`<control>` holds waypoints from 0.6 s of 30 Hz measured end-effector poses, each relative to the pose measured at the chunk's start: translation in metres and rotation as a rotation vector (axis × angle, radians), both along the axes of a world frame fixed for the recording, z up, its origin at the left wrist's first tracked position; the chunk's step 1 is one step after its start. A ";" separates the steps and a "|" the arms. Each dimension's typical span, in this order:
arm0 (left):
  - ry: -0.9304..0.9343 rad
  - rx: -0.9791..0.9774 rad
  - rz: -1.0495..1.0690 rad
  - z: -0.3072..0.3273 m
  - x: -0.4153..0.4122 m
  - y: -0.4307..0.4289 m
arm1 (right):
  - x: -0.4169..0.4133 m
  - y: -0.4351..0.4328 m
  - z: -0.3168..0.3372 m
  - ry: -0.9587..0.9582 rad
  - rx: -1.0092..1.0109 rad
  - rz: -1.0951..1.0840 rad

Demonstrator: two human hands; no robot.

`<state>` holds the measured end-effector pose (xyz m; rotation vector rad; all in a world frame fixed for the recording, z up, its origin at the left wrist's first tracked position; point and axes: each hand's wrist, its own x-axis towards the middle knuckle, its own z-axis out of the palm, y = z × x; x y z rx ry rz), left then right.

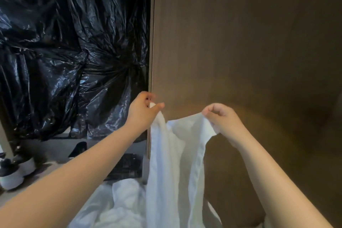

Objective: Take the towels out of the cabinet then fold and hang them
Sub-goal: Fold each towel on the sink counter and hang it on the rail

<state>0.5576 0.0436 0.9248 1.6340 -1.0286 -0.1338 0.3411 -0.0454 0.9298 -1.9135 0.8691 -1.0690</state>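
Before the brown wooden cabinet door (240, 42), a person is holding up a white towel (172, 163) by its top edge. The left hand (142, 114) is pinching one corner between thumb and curled fingers, right at the door's left edge. The right hand (222, 118) is pinching the other end of that edge, fingers curled, in front of the door's face. The towel is sagging between the two hands and hanging in long folds in front of the door. More white cloth (114, 209) is lying crumpled below the door's left edge; whether it is another towel cannot be told. Black plastic sheeting (64, 42) is covering the area left of the door. Black-and-white shoes (16, 172) are sitting further left, low down.
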 end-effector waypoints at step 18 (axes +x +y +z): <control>0.459 0.127 0.056 -0.140 -0.033 0.095 | -0.010 0.080 -0.114 -0.042 0.443 0.201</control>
